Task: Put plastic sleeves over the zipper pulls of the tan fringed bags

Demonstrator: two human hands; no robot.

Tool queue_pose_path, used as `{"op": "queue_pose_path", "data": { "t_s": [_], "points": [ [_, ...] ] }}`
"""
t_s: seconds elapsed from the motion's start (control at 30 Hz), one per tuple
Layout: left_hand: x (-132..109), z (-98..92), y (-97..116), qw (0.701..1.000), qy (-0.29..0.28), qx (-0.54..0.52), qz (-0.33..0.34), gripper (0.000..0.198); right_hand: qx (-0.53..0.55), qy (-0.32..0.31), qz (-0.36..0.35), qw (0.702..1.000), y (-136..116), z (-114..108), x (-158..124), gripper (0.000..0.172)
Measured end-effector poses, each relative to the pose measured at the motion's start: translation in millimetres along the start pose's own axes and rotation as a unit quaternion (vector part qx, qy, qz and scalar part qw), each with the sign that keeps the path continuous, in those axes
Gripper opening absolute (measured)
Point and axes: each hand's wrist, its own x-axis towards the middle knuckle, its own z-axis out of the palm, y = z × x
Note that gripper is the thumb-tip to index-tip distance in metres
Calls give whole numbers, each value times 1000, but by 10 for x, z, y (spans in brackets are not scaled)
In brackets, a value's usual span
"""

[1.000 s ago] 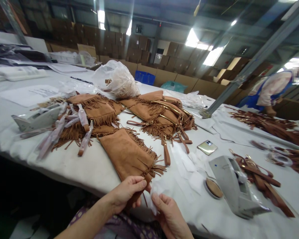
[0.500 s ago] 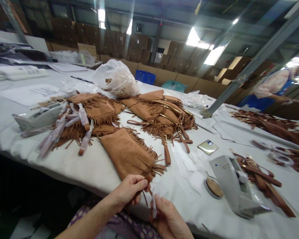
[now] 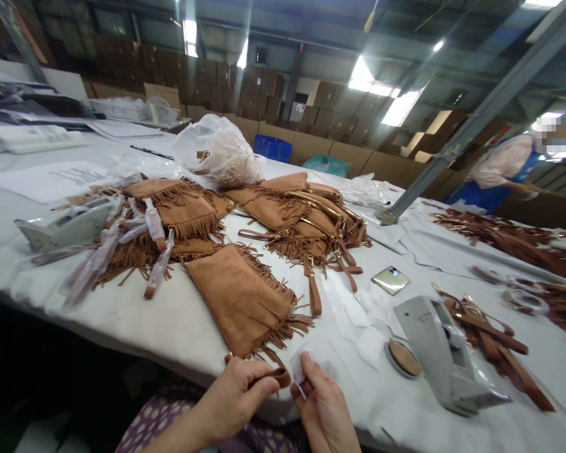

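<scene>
A tan suede bag (image 3: 238, 292) with fringe lies at the table's front edge. My left hand (image 3: 238, 393) is closed on its brown wrist strap (image 3: 279, 376), the looped end sticking out past the thumb. Just to the right, my right hand (image 3: 323, 396) pinches a small translucent plastic sleeve (image 3: 298, 366) between thumb and fingers, close to the strap's end. Behind the bag lies a heap of similar fringed bags (image 3: 306, 217); to its left are more bags (image 3: 174, 207) with straps wrapped in clear plastic (image 3: 158, 274).
Right of my hands stand a grey tape dispenser (image 3: 446, 358) and a round tin (image 3: 403, 358). A phone (image 3: 390, 280), loose white sheets (image 3: 353, 321) and brown straps (image 3: 493, 343) lie nearby. Another tape dispenser (image 3: 66, 223) sits left. A metal post (image 3: 434, 163) rises behind; a co-worker (image 3: 507, 160) stands far right.
My left hand has moved down and slightly left with the strap, whose loop now shows. My right hand has turned and shifted slightly right, holding the plastic a little higher.
</scene>
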Motion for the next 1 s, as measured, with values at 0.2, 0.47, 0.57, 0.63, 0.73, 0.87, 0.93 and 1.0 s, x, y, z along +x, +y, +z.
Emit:
{"op": "queue_pose_path", "data": {
  "t_s": [0.2, 0.47, 0.57, 0.63, 0.73, 0.87, 0.93, 1.0],
  "points": [
    [19, 44, -38, 1000, 0, 29, 7, 29, -22, -23, -26, 999, -5, 58, -52, 28],
    [49, 45, -70, 999, 5, 41, 3, 31, -61, -51, -45, 996, 9, 112, -70, 28],
    [66, 46, -62, 998, 27, 50, -2, 33, -102, -45, -75, 991, 35, 114, -68, 30],
    [75, 41, -48, 998, 31, 56, -1, 33, -151, -37, -98, 983, 41, 115, -78, 31],
    [86, 19, -16, 998, 19, 54, 5, 31, -224, -44, -120, 966, 10, 126, -115, 36],
    [112, -35, 15, 998, 7, 48, 31, 28, -304, -50, -197, 931, -87, 134, -167, 38],
    [129, -63, 20, 997, 5, 56, 52, 28, -343, -57, -222, 911, -125, 115, -172, 36],
    [144, -84, 21, 996, 1, 56, 67, 30, -369, -65, -240, 896, -136, 87, -169, 34]
  ]
}}
